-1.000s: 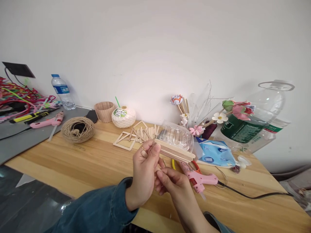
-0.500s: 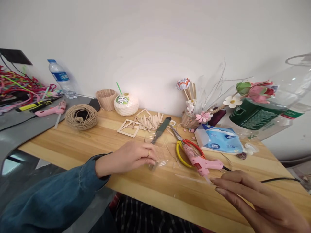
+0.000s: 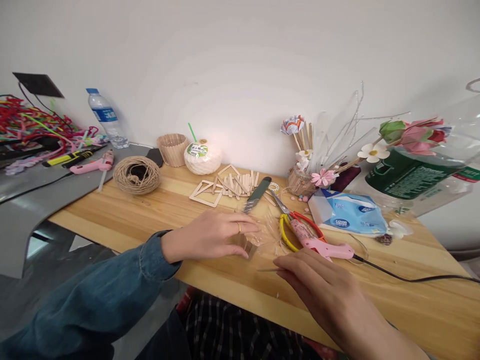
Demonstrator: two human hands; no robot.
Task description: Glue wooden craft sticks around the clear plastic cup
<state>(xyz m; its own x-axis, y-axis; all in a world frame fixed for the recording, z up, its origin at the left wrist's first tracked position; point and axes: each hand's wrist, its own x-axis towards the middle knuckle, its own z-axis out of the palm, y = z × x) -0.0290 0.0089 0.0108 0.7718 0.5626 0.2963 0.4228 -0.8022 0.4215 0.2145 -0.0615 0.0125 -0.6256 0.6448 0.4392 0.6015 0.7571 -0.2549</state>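
My left hand, with a ring on it, rests over a small clear plastic piece on the wooden table, fingers curved around its near side. Pinched between thumb and fingers of my right hand is a thin stick pointing left. Just behind my right hand lies a pink glue gun, its nozzle hidden by the hand. Scissors with red and yellow handles lie beside the gun. A dark green-handled tool and wooden sticks are farther back.
Twine, a wooden cup and a wrapped coconut stand at the back left. A blue tissue pack, a flower holder and a large green-labelled bottle are right. The glue gun's cord runs right.
My right hand has moved left, toward my left hand, and a thin stick now shows in its fingers. The view has shifted slightly. My left hand stays at the clear plastic.
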